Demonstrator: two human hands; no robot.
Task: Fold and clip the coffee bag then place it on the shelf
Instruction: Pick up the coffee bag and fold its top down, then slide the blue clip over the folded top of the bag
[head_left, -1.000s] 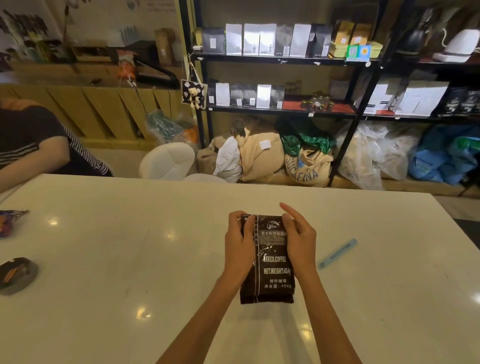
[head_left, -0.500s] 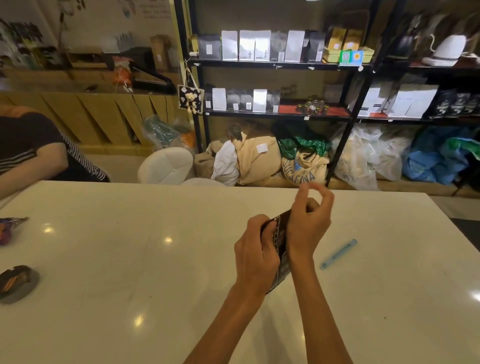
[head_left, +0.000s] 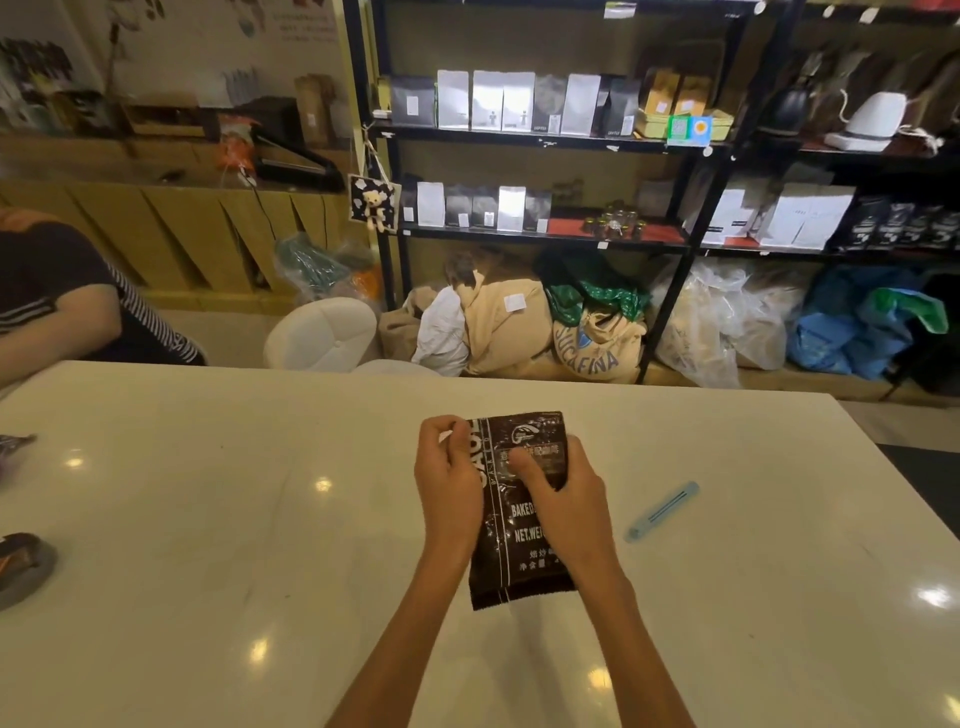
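Note:
A dark brown coffee bag (head_left: 524, 577) with white print lies flat on the white table (head_left: 208, 519), front side up. My left hand (head_left: 451, 478) grips its upper left edge. My right hand (head_left: 563, 499) holds the upper right part, thumb pressed on the front. A light blue bag clip (head_left: 662, 511) lies on the table to the right of the bag, apart from both hands. The black shelf unit (head_left: 540, 140) with rows of coffee bags stands behind the table.
Another person's arm (head_left: 57, 322) rests at the table's far left corner. Small dark wrapped items (head_left: 21, 566) lie at the left edge. White stools (head_left: 322, 335), sacks (head_left: 597, 343) and plastic bags sit on the floor under the shelves.
The bag lay flat, was then tipped up on edge between both hands, and now lies flat again with its front up. The clip has not moved.

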